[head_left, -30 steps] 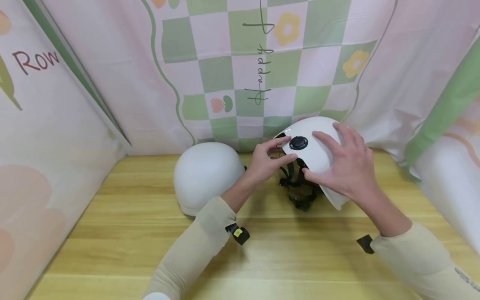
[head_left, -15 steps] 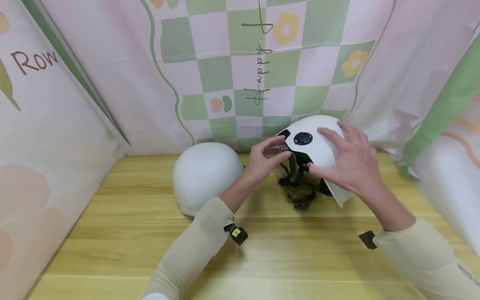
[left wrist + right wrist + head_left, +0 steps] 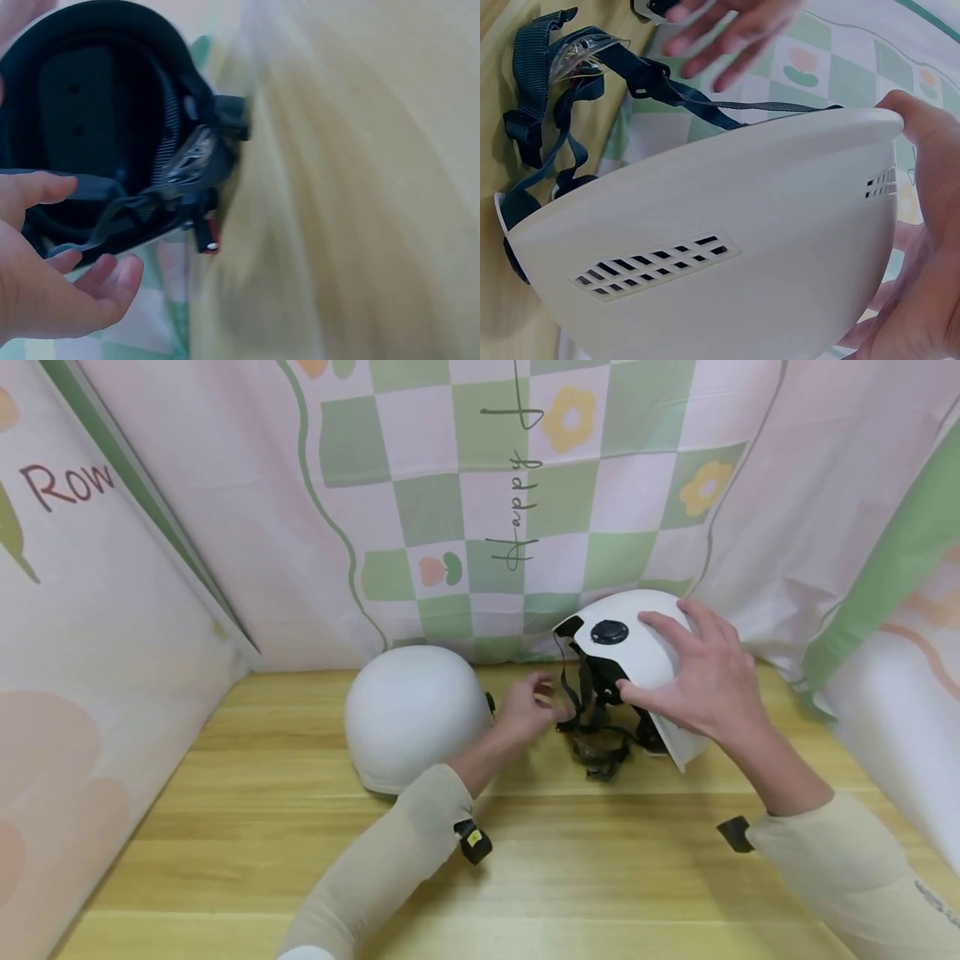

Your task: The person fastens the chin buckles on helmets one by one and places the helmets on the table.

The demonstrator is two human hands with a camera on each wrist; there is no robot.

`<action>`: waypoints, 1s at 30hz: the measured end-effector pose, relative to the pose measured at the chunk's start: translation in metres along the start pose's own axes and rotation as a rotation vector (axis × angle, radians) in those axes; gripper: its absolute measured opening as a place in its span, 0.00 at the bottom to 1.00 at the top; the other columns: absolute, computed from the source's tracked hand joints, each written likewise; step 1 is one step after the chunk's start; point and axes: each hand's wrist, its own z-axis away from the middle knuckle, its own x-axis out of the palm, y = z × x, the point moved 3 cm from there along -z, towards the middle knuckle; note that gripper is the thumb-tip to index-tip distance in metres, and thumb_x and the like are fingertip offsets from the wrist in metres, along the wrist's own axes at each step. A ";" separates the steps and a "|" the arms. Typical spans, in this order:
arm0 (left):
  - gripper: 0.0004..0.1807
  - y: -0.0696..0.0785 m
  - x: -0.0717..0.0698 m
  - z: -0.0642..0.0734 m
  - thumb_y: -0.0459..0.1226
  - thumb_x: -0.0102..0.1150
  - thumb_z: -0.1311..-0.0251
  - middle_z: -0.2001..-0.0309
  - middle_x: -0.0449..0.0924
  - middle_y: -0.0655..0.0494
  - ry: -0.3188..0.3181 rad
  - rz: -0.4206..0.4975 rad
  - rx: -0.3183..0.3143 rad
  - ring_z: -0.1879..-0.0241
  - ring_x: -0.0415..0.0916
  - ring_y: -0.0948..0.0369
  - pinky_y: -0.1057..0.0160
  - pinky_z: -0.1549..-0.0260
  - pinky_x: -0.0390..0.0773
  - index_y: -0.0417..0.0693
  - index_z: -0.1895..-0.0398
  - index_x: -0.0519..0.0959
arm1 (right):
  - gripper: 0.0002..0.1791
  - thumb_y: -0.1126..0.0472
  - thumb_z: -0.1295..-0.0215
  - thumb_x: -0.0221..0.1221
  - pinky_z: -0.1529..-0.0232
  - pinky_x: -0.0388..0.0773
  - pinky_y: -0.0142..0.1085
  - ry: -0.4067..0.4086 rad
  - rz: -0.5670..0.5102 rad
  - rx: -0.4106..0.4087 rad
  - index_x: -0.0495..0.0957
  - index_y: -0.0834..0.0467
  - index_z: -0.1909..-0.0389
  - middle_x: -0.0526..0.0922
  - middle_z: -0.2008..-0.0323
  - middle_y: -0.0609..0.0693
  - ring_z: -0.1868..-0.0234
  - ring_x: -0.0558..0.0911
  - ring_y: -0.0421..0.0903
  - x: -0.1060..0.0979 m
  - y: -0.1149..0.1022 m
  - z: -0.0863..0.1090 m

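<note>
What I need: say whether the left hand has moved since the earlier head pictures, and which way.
Yes: against the checkered curtain, the left hand is lower in the head view, down from the edge of the tilted helmet to near its straps.

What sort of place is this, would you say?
Likely a small makeshift work booth: printed cloth hangs on three sides of a wood-grained table with two white helmets at its back.

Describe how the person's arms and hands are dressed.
The left hand and right hand look bare. The left sleeve and right sleeve are beige, the right with a dark marking. Black devices sit at both cuffs; the left device has a yellow patch.
</note>
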 end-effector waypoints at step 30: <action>0.40 -0.033 0.021 -0.014 0.31 0.75 0.42 0.33 0.74 0.42 -0.138 -0.104 -0.132 0.37 0.75 0.46 0.52 0.43 0.79 0.44 0.25 0.69 | 0.48 0.43 0.51 0.73 0.49 0.64 0.73 0.016 -0.096 0.055 0.70 0.51 0.27 0.56 0.24 0.67 0.31 0.59 0.76 -0.004 0.012 0.000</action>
